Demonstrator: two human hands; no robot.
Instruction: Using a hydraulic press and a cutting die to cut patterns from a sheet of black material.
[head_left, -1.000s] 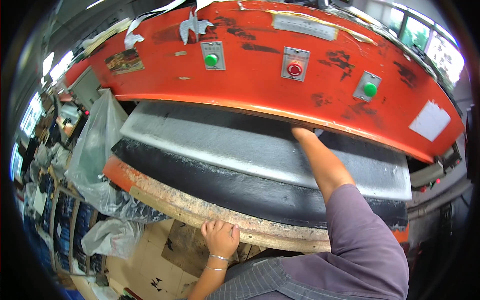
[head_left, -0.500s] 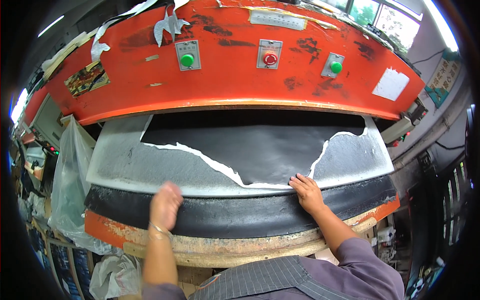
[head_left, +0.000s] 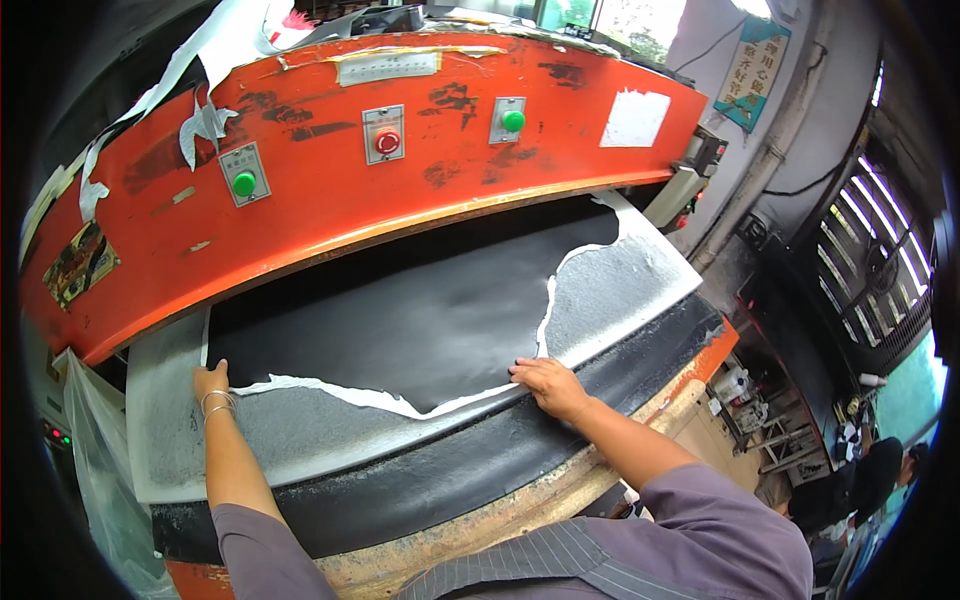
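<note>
Red beam [head_left: 330, 190]: overhangs the far part of the work; a hand pushed too deep could be caught if the beam came down.
Grey board [head_left: 300, 435]: lies beneath the sheet; its worn, rough surface might drag on the material and raise a wrinkle.
Black sheet [head_left: 400, 310]: lies on the board, its far side running out of sight below the beam; uneven tugging could skew it or leave a fold.
Pale ragged edge [head_left: 375, 398]: curves irregularly along the near side; a hard pull at a thin point may stretch or tear it.
Right hand [head_left: 550, 385]: fingers close together over the near edge; I cannot tell if they pinch it. Leaning here could shift the sheet.
Left hand [head_left: 211, 380]: at the near left corner, grip unclear; lifting it alone would likely twist the sheet.
Wrist bands [head_left: 217, 402]: could snag on that uneven border if the wrist drops.
</note>
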